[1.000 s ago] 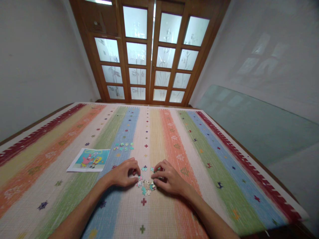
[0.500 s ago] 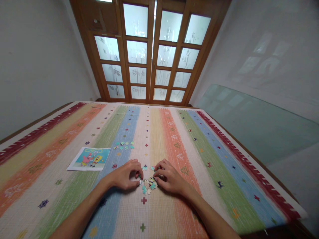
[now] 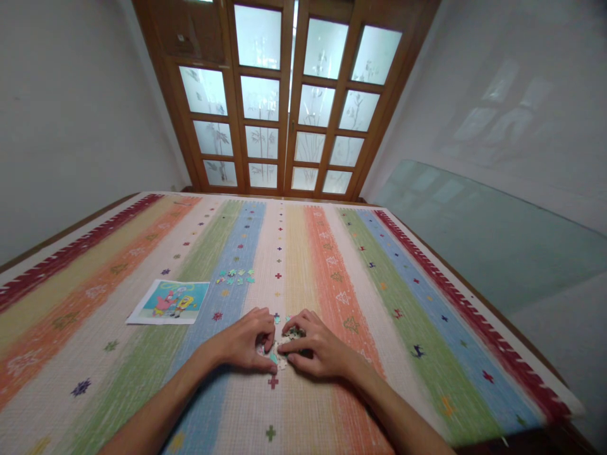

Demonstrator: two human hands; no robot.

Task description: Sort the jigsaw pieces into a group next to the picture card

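My left hand and my right hand lie on a striped cloth, cupped close together around a small heap of jigsaw pieces. Their curled fingertips nearly meet over the heap and hide most of it. A single loose piece lies just beyond the fingers. Whether either hand has pieces gripped I cannot make out.
A picture card with cartoon figures lies to the left on the cloth. A short row of jigsaw pieces sits beyond it. A wooden glazed door stands at the far end, and a glass sheet leans at the right.
Both hands have slid inward toward each other, pushing the scattered pieces into a tighter heap and covering more of it.
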